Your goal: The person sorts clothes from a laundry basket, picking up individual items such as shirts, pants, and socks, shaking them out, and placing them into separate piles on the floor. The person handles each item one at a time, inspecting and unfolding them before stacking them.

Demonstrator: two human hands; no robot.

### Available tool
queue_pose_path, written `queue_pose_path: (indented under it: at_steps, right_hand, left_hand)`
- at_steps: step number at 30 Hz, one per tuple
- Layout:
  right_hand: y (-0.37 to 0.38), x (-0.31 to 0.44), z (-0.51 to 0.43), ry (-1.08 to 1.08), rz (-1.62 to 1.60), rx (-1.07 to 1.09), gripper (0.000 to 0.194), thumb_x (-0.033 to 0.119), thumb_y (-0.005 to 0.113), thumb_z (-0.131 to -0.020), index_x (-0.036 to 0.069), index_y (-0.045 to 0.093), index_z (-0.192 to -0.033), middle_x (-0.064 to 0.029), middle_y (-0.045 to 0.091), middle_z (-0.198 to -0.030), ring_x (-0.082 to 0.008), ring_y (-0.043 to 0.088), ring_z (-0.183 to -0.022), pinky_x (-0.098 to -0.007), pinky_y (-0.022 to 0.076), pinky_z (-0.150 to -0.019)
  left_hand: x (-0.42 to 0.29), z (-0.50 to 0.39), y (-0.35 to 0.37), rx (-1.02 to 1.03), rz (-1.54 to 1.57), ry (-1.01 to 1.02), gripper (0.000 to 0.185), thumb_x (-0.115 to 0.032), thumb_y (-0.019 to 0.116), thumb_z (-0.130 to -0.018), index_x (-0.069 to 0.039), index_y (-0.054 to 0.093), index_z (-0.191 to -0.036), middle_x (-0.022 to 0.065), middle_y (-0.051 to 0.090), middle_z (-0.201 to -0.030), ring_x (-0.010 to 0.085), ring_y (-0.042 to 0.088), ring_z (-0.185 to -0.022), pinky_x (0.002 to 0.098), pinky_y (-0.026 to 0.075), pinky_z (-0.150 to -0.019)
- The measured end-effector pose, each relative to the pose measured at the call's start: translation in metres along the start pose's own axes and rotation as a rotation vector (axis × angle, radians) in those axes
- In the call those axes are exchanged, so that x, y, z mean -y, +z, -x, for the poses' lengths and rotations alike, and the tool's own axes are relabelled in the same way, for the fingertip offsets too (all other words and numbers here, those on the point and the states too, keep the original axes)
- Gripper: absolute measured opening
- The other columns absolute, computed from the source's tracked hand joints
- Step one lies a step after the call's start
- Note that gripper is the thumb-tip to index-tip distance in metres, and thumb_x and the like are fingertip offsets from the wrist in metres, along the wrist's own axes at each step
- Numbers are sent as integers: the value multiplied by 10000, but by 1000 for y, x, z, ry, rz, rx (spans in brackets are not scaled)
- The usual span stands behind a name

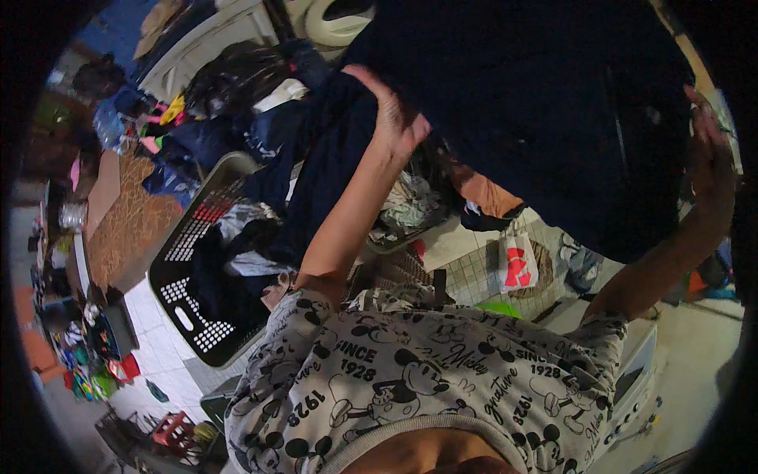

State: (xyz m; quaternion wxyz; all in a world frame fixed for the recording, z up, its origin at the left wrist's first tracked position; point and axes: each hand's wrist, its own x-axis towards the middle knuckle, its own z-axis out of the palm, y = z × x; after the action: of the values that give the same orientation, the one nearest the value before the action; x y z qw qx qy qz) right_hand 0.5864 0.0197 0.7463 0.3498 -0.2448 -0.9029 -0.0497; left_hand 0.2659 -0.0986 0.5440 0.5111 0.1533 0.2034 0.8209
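Observation:
A large dark navy cloth (551,130), probably a garment, is spread out in the air in front of me. My left hand (391,115) holds its near left edge, thumb stretched outward and the other fingers mostly hidden by the fabric. At the opposite edge, my right hand (707,136) lies in shadow along the cloth, its grip only partly visible. Below my left forearm stands a dark plastic laundry basket (183,314) with perforated sides, holding dark and pale clothes (251,237). More crumpled laundry (408,201) lies in a second container beneath the raised cloth.
Dark clothes (219,142) are heaped beyond the basket, beside a brown patterned surface (136,219). A white bag with a red print (518,263) rests on the tiled floor. A white appliance (636,373) is at my right. A red crate (174,435) sits lower left.

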Motion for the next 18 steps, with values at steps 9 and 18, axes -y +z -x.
queue_pose_path:
  at_steps: [9, 18]
  right_hand:
    - [-29, 10, 50, 147, 275, 104, 380, 208, 400, -936, 40, 467, -1270, -124, 494, -1276, -209, 428, -1218, -348, 290, -1037]
    - [26, -15, 113, 605, -1120, -250, 371, 202, 472, -923, -30, 485, -1213, -15, 571, -799, -35, 493, -601, -163, 386, -497]
  left_hand:
    - [92, -113, -61, 154, 446, -122, 645, -595, 432, -813, -89, 516, -1204, 104, 509, -1245, 296, 469, -1139, 445, 362, -983]
    - [130, -204, -61, 31, -1, -435, 550, -447, 435, -817, -75, 488, -1218, 119, 473, -1275, 296, 459, -1155, 448, 367, -985]
